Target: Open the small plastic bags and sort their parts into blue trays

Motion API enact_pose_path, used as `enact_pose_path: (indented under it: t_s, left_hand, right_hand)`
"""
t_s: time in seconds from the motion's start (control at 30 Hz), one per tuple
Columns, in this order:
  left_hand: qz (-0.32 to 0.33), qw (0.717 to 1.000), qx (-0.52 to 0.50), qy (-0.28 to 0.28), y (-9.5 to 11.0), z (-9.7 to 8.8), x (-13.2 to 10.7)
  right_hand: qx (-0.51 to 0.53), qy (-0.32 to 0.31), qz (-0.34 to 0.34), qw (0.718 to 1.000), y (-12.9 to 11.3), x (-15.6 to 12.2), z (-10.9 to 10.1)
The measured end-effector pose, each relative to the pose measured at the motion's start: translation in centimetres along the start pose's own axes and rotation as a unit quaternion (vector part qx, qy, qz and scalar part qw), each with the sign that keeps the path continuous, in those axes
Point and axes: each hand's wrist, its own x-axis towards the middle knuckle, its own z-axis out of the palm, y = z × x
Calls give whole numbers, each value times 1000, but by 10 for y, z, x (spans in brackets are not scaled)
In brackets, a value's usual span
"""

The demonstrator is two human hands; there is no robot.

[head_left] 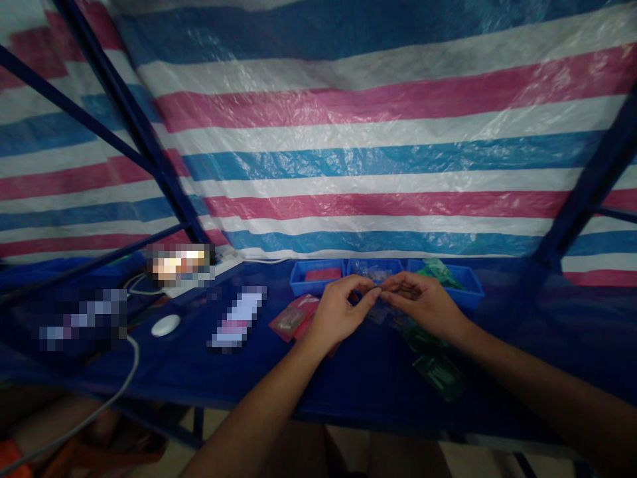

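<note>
My left hand (343,307) and my right hand (426,302) meet above the blue table, fingertips pinched together. Whatever lies between them is too small and blurred to name. Just behind stand a blue tray with a red-pink stack (323,274), a middle blue tray (395,265) with clear plastic pieces, and a right blue tray (472,292) with green packets (438,271). Beside my left wrist lies a pink plastic bag (292,320) with something greyish in it. Clear plastic (379,315) shows beneath my fingers. Dark green packets (440,377) lie below my right wrist.
On the left of the table are a blurred-out phone-like slab (239,318), a white oval object (166,325) and a white cable (135,362) hanging over the front edge. Blue metal poles (172,182) and a striped plastic sheet (368,156) close off the back.
</note>
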Motion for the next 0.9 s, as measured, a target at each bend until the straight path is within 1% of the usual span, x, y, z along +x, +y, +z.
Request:
enact_pose_path:
  t_s: [0.17, 0.27, 0.33, 0.43, 0.5, 0.7, 0.77, 0.9]
  left_hand:
    - [-4, 1000, 10, -5, 1, -1, 0]
    - [-8, 1000, 20, 0, 0, -1, 0]
    - [-10, 1000, 23, -1, -1, 0, 0]
    - [-10, 1000, 29, -2, -3, 2, 0]
    - [-6, 999, 34, -2, -3, 3, 0]
    - [-10, 999, 41, -9, -3, 4, 0]
    - [-14, 999, 39, -10, -2, 4, 0]
    - [-25, 999, 11, -26, -2, 1, 0]
  right_hand:
    - [-30, -8, 9, 999, -1, -1, -2]
    - [-64, -13, -32, 997, 1, 0, -4]
    - [-69, -14, -43, 997, 3, 0, -5]
    - [-43, -26, -12, 999, 5, 0, -3]
    - [-42, -29, -10, 999, 4, -1, -1]
    - [-122, -28, -59, 990, 3, -5, 2]
    - [-118, -24, -61, 991, 3, -4, 2]
    - [-82, 2, -41, 996, 2, -3, 1]
